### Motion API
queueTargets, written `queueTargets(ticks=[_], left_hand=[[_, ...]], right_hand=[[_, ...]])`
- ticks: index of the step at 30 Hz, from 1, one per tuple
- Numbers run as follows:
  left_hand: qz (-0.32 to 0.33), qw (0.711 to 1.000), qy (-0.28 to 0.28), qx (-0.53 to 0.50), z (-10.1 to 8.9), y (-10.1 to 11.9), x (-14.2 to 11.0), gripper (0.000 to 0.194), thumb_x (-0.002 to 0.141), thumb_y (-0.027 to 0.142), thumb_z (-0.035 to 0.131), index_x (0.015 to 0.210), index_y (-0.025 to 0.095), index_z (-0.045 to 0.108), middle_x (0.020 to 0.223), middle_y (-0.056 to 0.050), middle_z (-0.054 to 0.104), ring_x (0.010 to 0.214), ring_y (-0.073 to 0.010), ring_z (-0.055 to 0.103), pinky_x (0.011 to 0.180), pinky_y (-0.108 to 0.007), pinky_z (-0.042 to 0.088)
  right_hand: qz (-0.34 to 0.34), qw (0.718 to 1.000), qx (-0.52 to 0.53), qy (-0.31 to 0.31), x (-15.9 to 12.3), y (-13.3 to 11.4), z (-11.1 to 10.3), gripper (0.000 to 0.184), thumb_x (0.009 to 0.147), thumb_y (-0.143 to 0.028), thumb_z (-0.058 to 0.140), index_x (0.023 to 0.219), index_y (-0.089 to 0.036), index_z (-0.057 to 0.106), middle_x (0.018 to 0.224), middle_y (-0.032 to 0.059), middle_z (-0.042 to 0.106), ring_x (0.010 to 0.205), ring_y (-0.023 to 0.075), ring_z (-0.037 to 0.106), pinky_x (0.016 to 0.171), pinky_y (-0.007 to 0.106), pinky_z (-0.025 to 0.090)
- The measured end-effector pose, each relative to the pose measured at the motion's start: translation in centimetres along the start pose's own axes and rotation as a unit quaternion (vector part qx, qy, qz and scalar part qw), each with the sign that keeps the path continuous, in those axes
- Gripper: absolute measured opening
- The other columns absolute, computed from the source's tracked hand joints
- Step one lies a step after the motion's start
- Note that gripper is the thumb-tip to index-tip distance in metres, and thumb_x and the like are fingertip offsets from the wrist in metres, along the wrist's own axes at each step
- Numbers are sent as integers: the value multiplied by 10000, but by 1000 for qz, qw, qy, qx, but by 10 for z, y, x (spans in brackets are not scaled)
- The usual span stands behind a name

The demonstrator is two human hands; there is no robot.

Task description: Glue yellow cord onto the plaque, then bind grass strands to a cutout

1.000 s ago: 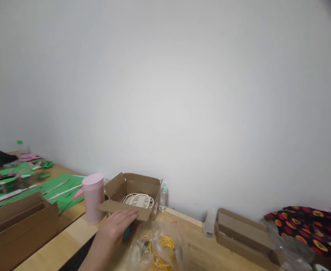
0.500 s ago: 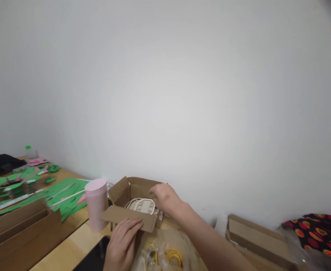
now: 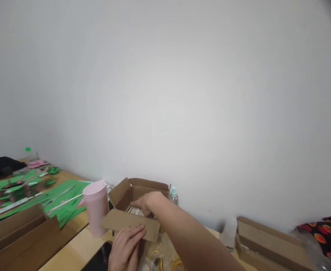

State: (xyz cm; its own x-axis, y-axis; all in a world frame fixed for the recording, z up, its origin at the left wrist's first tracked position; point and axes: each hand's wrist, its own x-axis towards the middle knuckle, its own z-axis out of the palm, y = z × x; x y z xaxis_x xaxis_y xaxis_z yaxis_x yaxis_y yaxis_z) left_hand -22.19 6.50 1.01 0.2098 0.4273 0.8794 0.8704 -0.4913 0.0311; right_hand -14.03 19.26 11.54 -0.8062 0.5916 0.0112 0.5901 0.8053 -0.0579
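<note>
Two hands at a cardboard box [image 3: 150,188] of pale wooden cutouts [image 3: 135,211]

The box stands open on the wooden table [image 3: 75,237], near its far edge and against the white wall [image 3: 165,94]. Its near flap [image 3: 130,222] folds out toward the person. The left hand [image 3: 126,249] sits at that flap's lower edge, fingers against the cardboard; the thumb is out of sight, so whether it pinches the flap or only presses it cannot be told. The right hand [image 3: 148,203] reaches in from the right, fingers dipped over the cutouts. It hides most of them, and any hold on them cannot be made out.

Only a sliver of the stack shows, sitting flat in the box. It looks thin, light and stiff, likely to snap if bent, so the outer rim seems the safest place to take it, lifted level. The flap should flex easily at its crease; the box looks light enough to slide if pushed.

A pink tumbler [image 3: 96,208] stands just left of the box and a small spray bottle with a teal cap [image 3: 173,195] just behind its right corner. Yellow rubber bands [image 3: 157,258] in a clear bag lie nearer the person, below the right forearm.
</note>
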Motion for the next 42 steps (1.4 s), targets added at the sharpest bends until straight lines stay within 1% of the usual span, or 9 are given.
queueTargets(ticks=[3, 6, 10, 17, 23, 28, 30, 35, 42], left_hand=[[5, 1000, 5, -4, 0, 0, 0, 268, 738, 93, 478, 946, 215, 594, 894, -43, 667, 862, -171, 597, 771, -294, 458], [6, 1000, 14, -10, 1, 1, -1, 255, 742, 104, 481, 942, 212, 597, 894, -42, 666, 863, -165, 593, 765, -281, 453], [-10, 1000, 14, -15, 4, 0, -4, 256, 751, 102, 475, 949, 214, 591, 895, -44, 661, 868, -171, 587, 784, -297, 439], [-7, 1000, 2, -24, 6, -2, -7, 272, 751, 84, 480, 976, 204, 573, 924, -51, 641, 901, -171, 563, 809, -302, 413], [-7, 1000, 9, -29, 5, 1, -4, 277, 748, 72, 480, 971, 206, 573, 915, -48, 640, 898, -167, 560, 811, -299, 411], [-12, 999, 11, -28, 6, 1, -4, 278, 750, 71, 474, 972, 205, 574, 919, -48, 640, 897, -168, 562, 822, -310, 404], [-15, 999, 13, -28, 6, 0, -6, 276, 750, 73, 473, 967, 209, 576, 910, -45, 644, 891, -169, 566, 817, -311, 408], [-7, 1000, 12, -17, 5, -1, -5, 268, 741, 85, 479, 952, 209, 588, 897, -46, 654, 875, -175, 584, 787, -305, 431], [56, 998, 19, 3, 1, -4, 3, 253, 744, 79, 460, 932, 191, 589, 840, -48, 669, 819, -158, 607, 737, -273, 451]], right_hand=[[-19, 994, -34, -105, 2, -2, 7, 570, 470, -81, 722, 951, -365, 612, 1061, -38, 634, 808, 185, 643, 620, 267, 507], [-24, 986, -74, -148, 0, 0, 4, 561, 470, -126, 734, 985, -309, 602, 1101, 24, 607, 901, 236, 610, 671, 324, 503], [-51, 982, -105, -147, -9, 8, -20, 700, 422, -220, 773, 1084, -225, 548, 1165, 116, 531, 1015, 298, 532, 743, 368, 481], [-95, 983, -92, -130, -23, 18, -53, 818, 495, -218, 730, 1236, -260, 386, 1207, 98, 468, 1050, 256, 499, 718, 310, 480], [-76, 982, -105, -136, -29, 9, -31, 681, 488, -72, 701, 1106, -300, 531, 1205, 85, 499, 1100, 300, 452, 859, 420, 384], [-34, 974, -54, -217, -20, 17, -29, 574, 469, -180, 740, 1012, -294, 593, 1048, 25, 616, 853, 229, 609, 612, 297, 495], [-22, 974, -36, -222, -12, 18, -33, 511, 545, -255, 718, 1037, -244, 579, 1044, 46, 610, 818, 211, 613, 568, 275, 498], [1, 980, -41, -193, 14, -2, -27, 286, 820, -277, 505, 1075, -150, 502, 1089, 74, 537, 907, 187, 555, 735, 370, 476], [-5, 977, -21, -212, 36, -19, 6, 270, 831, -277, 490, 1073, -157, 500, 1082, 64, 534, 901, 181, 553, 749, 381, 470]])
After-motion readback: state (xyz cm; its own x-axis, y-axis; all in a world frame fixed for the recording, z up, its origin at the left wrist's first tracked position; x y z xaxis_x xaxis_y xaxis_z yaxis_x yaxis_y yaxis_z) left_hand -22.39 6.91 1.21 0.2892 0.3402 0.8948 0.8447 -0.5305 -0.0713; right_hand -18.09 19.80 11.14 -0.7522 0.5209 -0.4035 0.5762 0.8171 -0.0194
